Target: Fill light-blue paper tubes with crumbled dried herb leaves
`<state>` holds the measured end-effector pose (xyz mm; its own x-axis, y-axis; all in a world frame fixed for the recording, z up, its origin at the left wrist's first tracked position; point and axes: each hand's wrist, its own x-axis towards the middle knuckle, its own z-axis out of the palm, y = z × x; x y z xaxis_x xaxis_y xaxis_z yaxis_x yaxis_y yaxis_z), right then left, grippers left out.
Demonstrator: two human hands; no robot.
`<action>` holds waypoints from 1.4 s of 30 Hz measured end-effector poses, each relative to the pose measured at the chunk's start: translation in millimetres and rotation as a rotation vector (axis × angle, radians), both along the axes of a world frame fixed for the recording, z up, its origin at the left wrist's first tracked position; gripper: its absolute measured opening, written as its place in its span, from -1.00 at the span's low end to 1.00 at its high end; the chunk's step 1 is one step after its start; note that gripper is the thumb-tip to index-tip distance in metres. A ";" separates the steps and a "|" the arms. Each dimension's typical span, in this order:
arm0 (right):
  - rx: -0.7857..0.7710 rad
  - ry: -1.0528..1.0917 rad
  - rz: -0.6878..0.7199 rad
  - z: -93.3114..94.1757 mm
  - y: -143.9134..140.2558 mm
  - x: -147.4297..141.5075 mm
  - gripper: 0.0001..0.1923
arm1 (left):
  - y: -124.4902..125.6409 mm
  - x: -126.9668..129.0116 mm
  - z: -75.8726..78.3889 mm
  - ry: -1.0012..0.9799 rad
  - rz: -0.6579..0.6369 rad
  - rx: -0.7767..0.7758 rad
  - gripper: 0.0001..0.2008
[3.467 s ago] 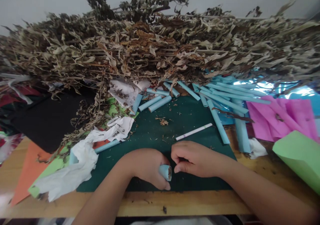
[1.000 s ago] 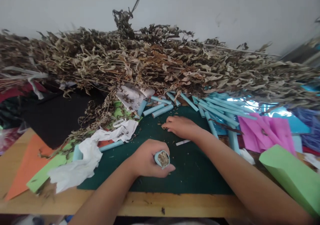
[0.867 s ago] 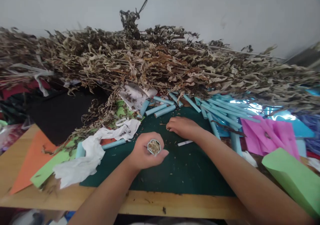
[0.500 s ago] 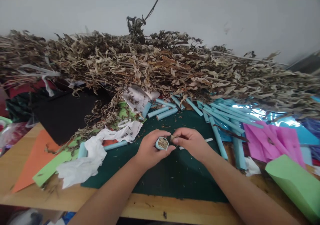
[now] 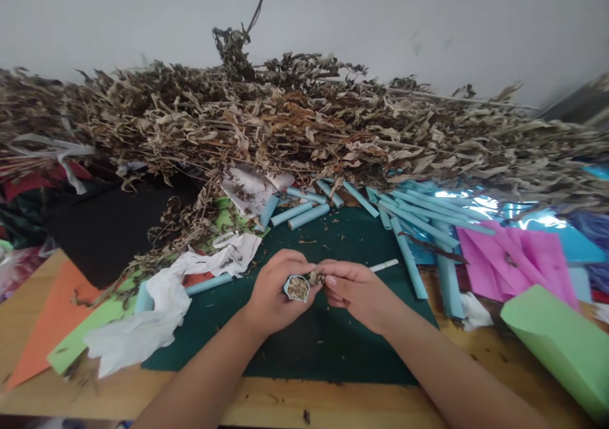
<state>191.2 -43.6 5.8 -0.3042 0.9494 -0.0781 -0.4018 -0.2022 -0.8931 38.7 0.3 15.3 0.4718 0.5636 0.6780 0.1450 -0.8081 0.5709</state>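
My left hand (image 5: 273,289) grips a short light-blue paper tube (image 5: 295,287) upright, its open end stuffed with dried leaf bits. My right hand (image 5: 354,286) pinches a small clump of dried leaves (image 5: 315,278) at the tube's rim, fingertips touching my left thumb. Both hands hover over a dark green cutting mat (image 5: 333,346). A thin white stick (image 5: 383,265) lies on the mat just behind my right hand.
A big heap of dried leafy branches (image 5: 295,118) fills the back. Several rolled blue tubes (image 5: 304,212) and long blue rolls (image 5: 419,213) lie behind the mat. Crumpled white tissue (image 5: 157,302), orange (image 5: 42,327), pink (image 5: 514,251) and green paper (image 5: 561,340) lie about.
My right hand reached out to the mat's far side, picked up leaf bits and came back to the tube's mouth. My left hand tilted the tube's open end upward.
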 end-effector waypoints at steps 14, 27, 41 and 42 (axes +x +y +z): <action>0.365 -0.562 -0.225 -0.5 -0.2 2.6 -0.82 | -0.4 0.8 0.4 0.031 -0.097 -0.268 -0.90; 1.031 -1.007 -0.227 6.3 -2.8 9.3 -0.80 | 3.8 -1.1 -2.4 0.224 -0.292 -0.857 -0.89; 0.887 -0.989 -0.336 6.6 -3.9 9.0 -0.90 | 3.3 0.7 -1.7 0.173 -0.233 -0.712 -0.89; 0.832 -0.953 -0.343 7.1 -4.6 8.4 -0.90 | 2.8 1.1 -0.9 0.160 -0.203 -0.656 -0.89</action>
